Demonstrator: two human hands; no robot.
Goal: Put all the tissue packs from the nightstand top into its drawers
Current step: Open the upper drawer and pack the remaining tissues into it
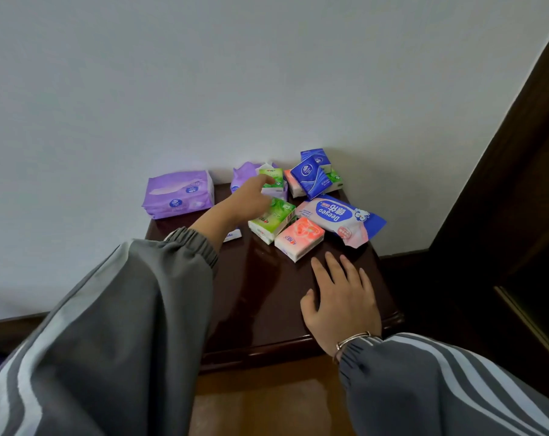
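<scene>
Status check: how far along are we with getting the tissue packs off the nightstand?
Nothing looks done: the nightstand top carries the large purple pack, blue pack, pink pack, wipes pack and more; the drawers are out of view. In hand: the left hand reaches the rear green pack, grip unclear; the right hand lies flat on the top. Every pack is left.

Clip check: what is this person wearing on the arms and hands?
The left sleeve and right sleeve are loose grey with pale stripes and elastic cuffs. A thin metal bangle circles the right wrist. The left hand and right hand are ungloved.
</scene>
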